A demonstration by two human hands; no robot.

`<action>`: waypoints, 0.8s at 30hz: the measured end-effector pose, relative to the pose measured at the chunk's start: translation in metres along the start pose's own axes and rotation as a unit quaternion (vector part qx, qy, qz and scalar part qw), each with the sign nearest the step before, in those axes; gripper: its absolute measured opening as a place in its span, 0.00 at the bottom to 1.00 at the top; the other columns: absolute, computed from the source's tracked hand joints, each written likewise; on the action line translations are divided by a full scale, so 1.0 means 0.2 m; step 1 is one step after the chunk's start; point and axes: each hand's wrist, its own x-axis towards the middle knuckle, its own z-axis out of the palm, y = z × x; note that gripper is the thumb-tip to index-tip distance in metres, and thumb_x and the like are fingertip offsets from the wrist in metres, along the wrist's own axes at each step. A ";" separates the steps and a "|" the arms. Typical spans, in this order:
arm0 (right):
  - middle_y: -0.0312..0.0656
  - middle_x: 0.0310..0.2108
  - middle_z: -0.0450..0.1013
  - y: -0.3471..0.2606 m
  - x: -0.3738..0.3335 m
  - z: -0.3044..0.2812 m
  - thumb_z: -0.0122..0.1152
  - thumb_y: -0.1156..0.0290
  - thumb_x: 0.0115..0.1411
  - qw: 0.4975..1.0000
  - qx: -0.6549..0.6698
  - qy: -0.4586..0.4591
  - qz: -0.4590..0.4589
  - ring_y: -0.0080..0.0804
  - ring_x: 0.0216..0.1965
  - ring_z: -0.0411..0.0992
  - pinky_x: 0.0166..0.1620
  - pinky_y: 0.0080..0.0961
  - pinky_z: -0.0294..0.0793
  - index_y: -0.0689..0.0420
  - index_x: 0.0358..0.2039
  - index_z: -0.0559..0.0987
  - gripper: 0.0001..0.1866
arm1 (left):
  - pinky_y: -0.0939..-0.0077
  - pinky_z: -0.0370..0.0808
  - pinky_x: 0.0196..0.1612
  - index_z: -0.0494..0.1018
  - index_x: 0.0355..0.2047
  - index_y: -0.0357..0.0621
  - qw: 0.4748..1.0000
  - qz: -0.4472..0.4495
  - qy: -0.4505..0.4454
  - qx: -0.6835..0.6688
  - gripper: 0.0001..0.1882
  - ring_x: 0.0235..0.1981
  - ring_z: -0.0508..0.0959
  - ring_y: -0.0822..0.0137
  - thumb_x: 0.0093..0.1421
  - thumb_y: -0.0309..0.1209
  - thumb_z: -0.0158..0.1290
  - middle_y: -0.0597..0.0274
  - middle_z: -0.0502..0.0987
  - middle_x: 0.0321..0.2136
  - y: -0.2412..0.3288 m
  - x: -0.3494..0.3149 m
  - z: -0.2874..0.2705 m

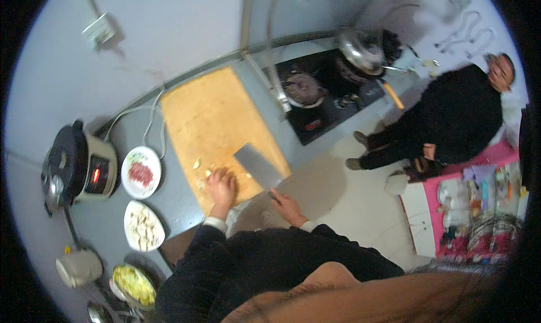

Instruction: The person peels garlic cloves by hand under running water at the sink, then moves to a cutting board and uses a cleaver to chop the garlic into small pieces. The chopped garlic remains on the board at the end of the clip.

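Observation:
My right hand (289, 208) grips the handle of a cleaver (258, 167). Its broad grey blade reaches over the near right part of a wooden cutting board (211, 111), with the flat side showing. On the near end of the board, my left hand (222, 187) is curled with its fingertips down. Whatever lies beneath those fingers is hidden. Small pale pieces (196, 163), perhaps garlic, are scattered around the left hand, and one lies between it and the blade.
Left of the board stand a plate of reddish meat (140, 172), a dish of white chunks (145, 227), a bowl of yellow-green pieces (134, 285) and an electric cooker (81, 165). At right are a stove (304, 117), a lidded pan (361, 51), a person (459, 117) and a pink shelf (429, 210).

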 end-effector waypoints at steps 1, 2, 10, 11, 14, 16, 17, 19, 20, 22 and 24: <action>0.49 0.44 0.70 0.00 0.01 -0.01 0.52 0.61 0.58 0.999 0.036 0.013 -0.017 0.49 0.43 0.69 0.45 0.34 0.69 0.43 0.58 0.62 0.26 | 0.57 0.59 0.50 0.77 0.27 0.49 1.000 0.004 -0.011 0.004 0.09 0.46 0.69 0.61 0.42 0.31 0.57 0.65 0.74 0.38 0.00 0.00 0.00; 0.48 0.47 0.69 0.01 0.00 -0.01 0.51 0.61 0.58 0.998 0.068 0.002 -0.015 0.49 0.45 0.69 0.46 0.34 0.68 0.44 0.58 0.62 0.26 | 0.57 0.59 0.50 0.78 0.28 0.49 1.000 0.008 -0.027 0.008 0.09 0.45 0.69 0.61 0.43 0.31 0.57 0.65 0.74 0.38 0.01 0.00 0.00; 0.54 0.47 0.68 0.01 0.01 -0.06 0.45 0.58 0.62 0.991 0.114 -0.059 -0.037 0.51 0.42 0.71 0.46 0.38 0.69 0.40 0.61 0.54 0.27 | 0.57 0.58 0.49 0.77 0.29 0.50 0.999 0.041 -0.035 0.008 0.08 0.45 0.69 0.63 0.46 0.33 0.55 0.65 0.74 0.38 0.00 0.01 -0.01; 0.53 0.48 0.68 0.01 0.01 -0.06 0.45 0.58 0.62 0.990 0.120 -0.063 -0.026 0.50 0.42 0.71 0.45 0.38 0.69 0.38 0.62 0.53 0.28 | 0.57 0.58 0.49 0.77 0.29 0.50 0.998 0.051 -0.027 0.002 0.08 0.45 0.69 0.62 0.46 0.33 0.55 0.65 0.74 0.38 -0.01 0.00 0.00; 0.54 0.49 0.67 0.03 0.01 -0.06 0.45 0.62 0.62 0.989 0.123 -0.079 -0.029 0.48 0.45 0.69 0.48 0.36 0.65 0.43 0.62 0.53 0.28 | 0.56 0.58 0.49 0.77 0.30 0.51 0.998 0.060 -0.029 0.011 0.08 0.46 0.68 0.62 0.47 0.33 0.55 0.64 0.74 0.38 -0.03 -0.01 0.00; 0.53 0.51 0.66 0.05 0.02 -0.02 0.45 0.63 0.62 0.988 0.124 -0.090 -0.002 0.47 0.47 0.68 0.50 0.35 0.64 0.45 0.62 0.54 0.27 | 0.56 0.57 0.49 0.77 0.30 0.50 0.998 0.055 -0.040 0.014 0.08 0.46 0.68 0.61 0.48 0.33 0.54 0.63 0.74 0.39 -0.05 -0.02 -0.01; 0.53 0.52 0.65 0.06 0.03 0.00 0.45 0.63 0.63 0.988 0.130 -0.088 0.001 0.46 0.48 0.68 0.51 0.34 0.64 0.46 0.62 0.54 0.27 | 0.56 0.57 0.50 0.77 0.30 0.49 0.998 0.052 -0.046 0.011 0.08 0.46 0.68 0.60 0.49 0.33 0.54 0.63 0.74 0.39 -0.05 -0.02 -0.01; 0.55 0.45 0.69 0.08 0.05 0.03 0.49 0.63 0.61 0.987 0.149 -0.011 -0.060 0.46 0.41 0.71 0.44 0.35 0.68 0.40 0.61 0.55 0.29 | 0.56 0.59 0.50 0.77 0.30 0.45 0.997 0.034 -0.065 0.009 0.08 0.46 0.68 0.57 0.51 0.32 0.53 0.60 0.73 0.39 -0.06 -0.02 -0.01; 0.56 0.41 0.71 0.09 0.06 0.05 0.51 0.63 0.60 0.986 0.152 -0.001 -0.062 0.46 0.38 0.73 0.41 0.35 0.69 0.38 0.61 0.55 0.30 | 0.57 0.61 0.49 0.77 0.30 0.44 0.997 0.048 -0.054 -0.007 0.08 0.45 0.68 0.56 0.51 0.31 0.52 0.59 0.73 0.39 -0.07 -0.02 -0.01; 0.52 0.49 0.67 0.09 0.07 0.04 0.47 0.64 0.61 0.985 0.158 -0.041 -0.058 0.44 0.45 0.69 0.48 0.33 0.65 0.45 0.61 0.55 0.27 | 0.58 0.63 0.48 0.76 0.30 0.42 0.996 0.054 -0.063 -0.045 0.07 0.45 0.68 0.54 0.52 0.30 0.52 0.57 0.73 0.38 -0.07 -0.02 -0.02; 0.50 0.53 0.65 0.09 0.06 0.01 0.45 0.66 0.62 0.982 0.162 -0.086 -0.033 0.43 0.49 0.68 0.51 0.32 0.64 0.48 0.61 0.56 0.26 | 0.59 0.66 0.46 0.76 0.30 0.40 0.994 0.067 -0.068 -0.057 0.07 0.44 0.69 0.53 0.51 0.28 0.52 0.55 0.73 0.37 -0.07 -0.01 -0.03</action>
